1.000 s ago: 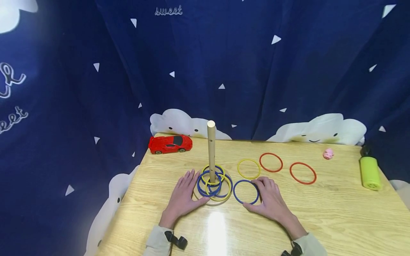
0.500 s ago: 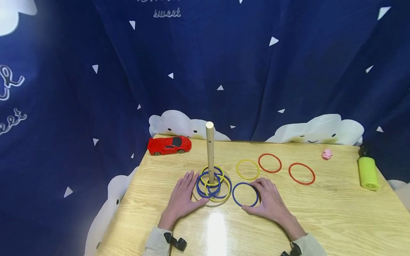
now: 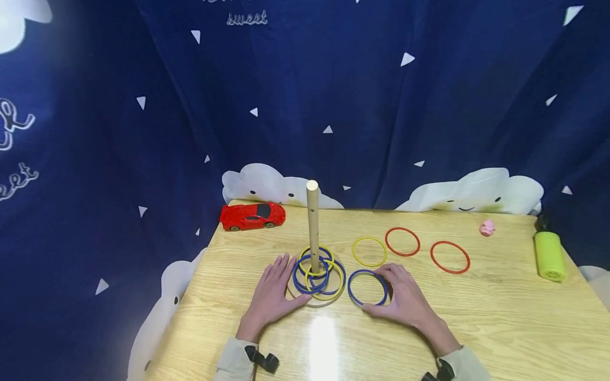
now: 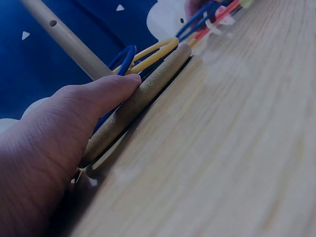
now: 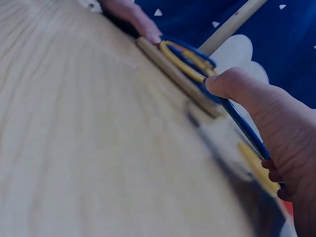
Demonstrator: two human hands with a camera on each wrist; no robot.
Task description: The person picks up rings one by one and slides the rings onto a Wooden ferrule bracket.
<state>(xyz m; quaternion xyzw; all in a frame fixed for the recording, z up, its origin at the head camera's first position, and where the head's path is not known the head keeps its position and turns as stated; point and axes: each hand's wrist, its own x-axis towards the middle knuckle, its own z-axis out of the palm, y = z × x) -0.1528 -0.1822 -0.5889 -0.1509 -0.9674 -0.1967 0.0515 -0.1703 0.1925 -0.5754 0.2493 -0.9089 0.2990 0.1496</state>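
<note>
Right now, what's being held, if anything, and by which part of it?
The right hand holds a blue ring by its right side. The left hand just touches the left edge of the wooden base, fingers straight.

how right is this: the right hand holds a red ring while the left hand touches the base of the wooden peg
The colour is wrong: the right hand holds a blue ring, as the right wrist view shows. The left hand does touch the base of the wooden peg.
</note>
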